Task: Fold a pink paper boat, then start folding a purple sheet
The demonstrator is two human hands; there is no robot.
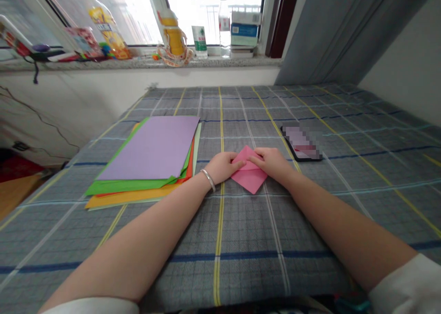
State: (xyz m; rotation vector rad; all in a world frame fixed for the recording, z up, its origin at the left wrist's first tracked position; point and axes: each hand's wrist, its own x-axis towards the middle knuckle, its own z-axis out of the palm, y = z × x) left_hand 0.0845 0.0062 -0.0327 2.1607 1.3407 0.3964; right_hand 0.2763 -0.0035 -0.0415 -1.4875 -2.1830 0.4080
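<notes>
A small pink sheet of folded paper (253, 180) lies on the checked cloth in front of me, turned so that one corner points toward me. Across its middle runs a fold edge. My left hand (223, 166) grips its left side, thumb on top and fingers partly hidden behind the paper. On the right side, my right hand (273, 163) holds it the same way, thumb near the crease. Both thumbs rest close together on the upper half. A silver bangle (208, 180) circles my left wrist.
Left of my hands lies a stack of coloured paper (151, 146), purple on top. A phone (301, 144) sits to the right. Bottles, including a juice bottle (108, 24), and boxes (245, 29) stand on the windowsill (138, 65). A grey curtain (320, 33) hangs at the right.
</notes>
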